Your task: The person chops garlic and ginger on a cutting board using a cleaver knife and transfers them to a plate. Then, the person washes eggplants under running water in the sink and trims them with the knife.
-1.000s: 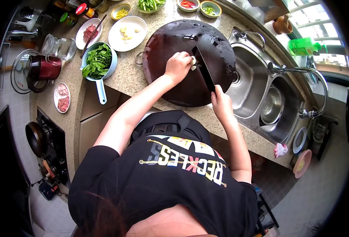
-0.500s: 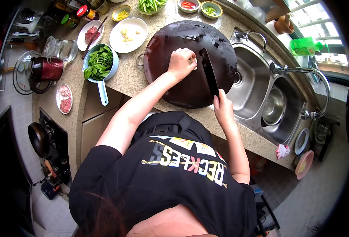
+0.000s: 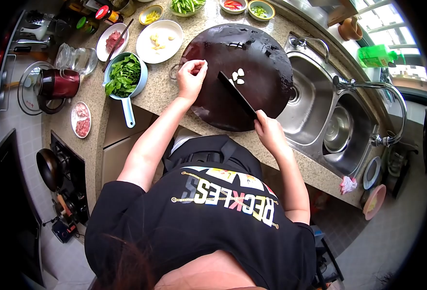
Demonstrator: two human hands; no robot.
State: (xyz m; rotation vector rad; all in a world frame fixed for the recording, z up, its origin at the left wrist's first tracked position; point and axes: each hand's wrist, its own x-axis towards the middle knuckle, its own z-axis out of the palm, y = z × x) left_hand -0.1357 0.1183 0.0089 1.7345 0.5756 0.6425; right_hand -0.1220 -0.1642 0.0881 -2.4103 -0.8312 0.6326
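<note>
My right hand (image 3: 270,129) grips the handle of a dark-bladed cleaver (image 3: 237,95), its blade slanting up and left just above or on the round dark cutting board (image 3: 266,53). Several white pieces, which look like garlic (image 3: 238,75), lie on the board beside the blade's far end. Over the board's left edge, my left hand (image 3: 192,79) is closed, fingers curled together. Something small and pale shows at its fingertips, too small to name. A white plate (image 3: 144,54) with more yellowish pieces stands left of the board.
Left of the board are a blue-handled pot of green leaves (image 3: 122,77), a plate of meat (image 3: 102,46) with chopsticks across it, and a glass jar (image 3: 78,59). Bowls of cut vegetables (image 3: 186,5) stand at the back. A double sink (image 3: 303,130) with faucets adjoins on the right.
My left hand has moved left, away from the board's middle, uncovering the white pieces. The cleaver has swung left, its far end now beside them.
</note>
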